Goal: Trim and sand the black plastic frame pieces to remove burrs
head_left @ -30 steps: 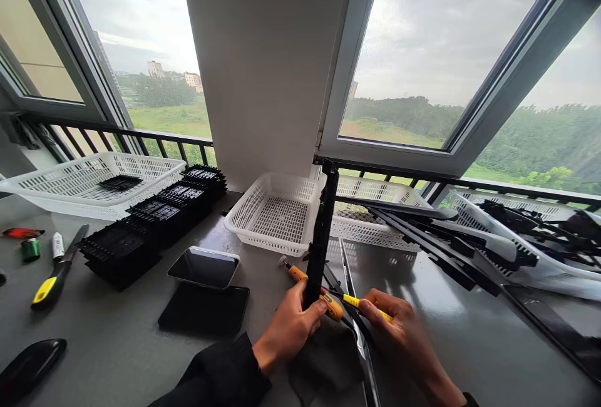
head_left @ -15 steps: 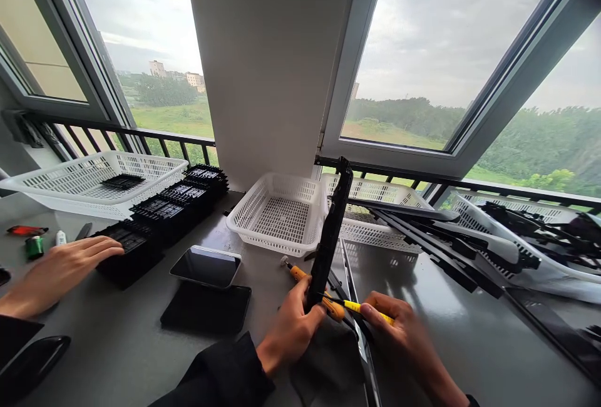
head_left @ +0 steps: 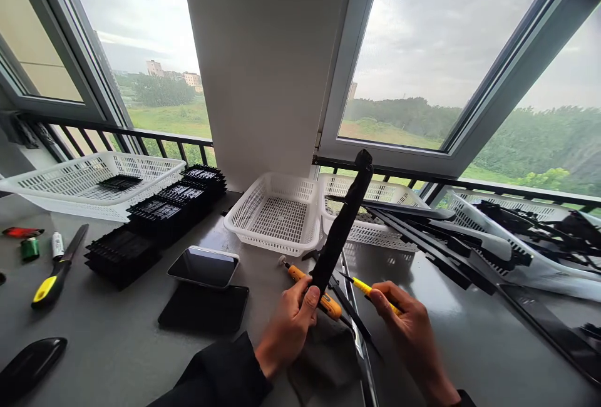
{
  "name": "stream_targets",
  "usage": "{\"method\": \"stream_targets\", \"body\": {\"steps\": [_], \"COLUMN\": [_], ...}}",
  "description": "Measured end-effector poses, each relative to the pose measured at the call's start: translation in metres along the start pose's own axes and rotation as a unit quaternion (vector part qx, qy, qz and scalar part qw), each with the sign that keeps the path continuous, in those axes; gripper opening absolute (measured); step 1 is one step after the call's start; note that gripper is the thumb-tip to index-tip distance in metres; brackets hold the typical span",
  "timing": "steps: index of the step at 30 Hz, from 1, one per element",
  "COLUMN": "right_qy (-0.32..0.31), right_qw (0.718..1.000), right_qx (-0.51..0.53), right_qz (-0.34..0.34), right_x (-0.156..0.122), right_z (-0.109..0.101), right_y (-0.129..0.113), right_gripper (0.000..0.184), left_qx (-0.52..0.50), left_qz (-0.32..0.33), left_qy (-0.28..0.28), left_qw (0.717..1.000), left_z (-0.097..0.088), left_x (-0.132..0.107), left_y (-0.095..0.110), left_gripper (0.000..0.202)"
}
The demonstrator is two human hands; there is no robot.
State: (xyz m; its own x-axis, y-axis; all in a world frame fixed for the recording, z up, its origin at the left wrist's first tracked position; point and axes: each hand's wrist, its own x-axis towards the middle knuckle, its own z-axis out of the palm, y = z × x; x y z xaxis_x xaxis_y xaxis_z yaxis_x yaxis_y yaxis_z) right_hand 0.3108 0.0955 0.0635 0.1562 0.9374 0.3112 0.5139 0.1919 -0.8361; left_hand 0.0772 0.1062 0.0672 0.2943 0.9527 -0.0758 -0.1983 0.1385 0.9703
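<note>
My left hand (head_left: 287,325) is closed around the lower end of a long black plastic strip (head_left: 342,225), which rises tilted to the right. My right hand (head_left: 407,322) grips a slim yellow craft knife (head_left: 364,287) like a pen. Its dark pointed tip faces the strip but stands apart from it. An orange rotary tool (head_left: 329,305) lies on the table just behind my left hand, partly covered by it and the strip. Thin black strips (head_left: 350,310) lie beside it, between my hands.
White plastic baskets (head_left: 272,245) stand along the window, with long black parts (head_left: 436,238) across those at right. Stacked black grid parts (head_left: 159,206) sit left. Nearer are a phone (head_left: 204,266), a black flat slab (head_left: 204,310), a yellow-black knife (head_left: 59,272) and a green cylinder (head_left: 30,249).
The knife tip has come away from the strip as my right hand moved slightly right. The strip has turned and leans further right. Another person's hand has left the grid stacks at left.
</note>
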Motion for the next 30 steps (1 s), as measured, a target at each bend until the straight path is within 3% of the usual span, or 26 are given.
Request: {"method": "stream_targets", "body": {"steps": [4, 9, 16, 20, 25, 30], "right_qy": [0.025, 0.033, -0.054, -0.051, -0.061, -0.027], "right_qw": [1.0, 0.999, 0.998, 0.997, 0.997, 0.999], "right_qx": [0.001, 0.004, 0.03, 0.022, 0.027, 0.025], "right_qz": [-0.006, -0.007, -0.032, -0.044, -0.025, 0.012], "right_x": [0.0, -0.001, 0.0, 0.001, -0.001, 0.001], "right_z": [0.0, 0.0, 0.011, 0.015, 0.015, 0.016], "right_y": [-0.001, 0.003, 0.007, 0.004, 0.003, 0.006], "right_gripper": [0.055, 0.054, 0.047, 0.045, 0.049, 0.054], "left_qx": [0.058, 0.02, -0.044, -0.021, 0.024, 0.046], "left_qz": [0.031, 0.029, 0.025, 0.056, 0.032, 0.035], "left_qy": [0.002, -0.009, -0.063, -0.089, -0.09, -0.086], "left_qw": [0.998, 0.999, 0.997, 0.994, 0.995, 0.995], "left_z": [0.001, 0.0, -0.007, -0.013, -0.015, -0.016], "left_x": [0.003, 0.004, 0.008, 0.011, 0.012, 0.011], "left_y": [0.001, 0.002, 0.007, 0.004, -0.001, 0.004], "left_gripper": [0.055, 0.058, 0.057, 0.044, 0.038, 0.036]}}
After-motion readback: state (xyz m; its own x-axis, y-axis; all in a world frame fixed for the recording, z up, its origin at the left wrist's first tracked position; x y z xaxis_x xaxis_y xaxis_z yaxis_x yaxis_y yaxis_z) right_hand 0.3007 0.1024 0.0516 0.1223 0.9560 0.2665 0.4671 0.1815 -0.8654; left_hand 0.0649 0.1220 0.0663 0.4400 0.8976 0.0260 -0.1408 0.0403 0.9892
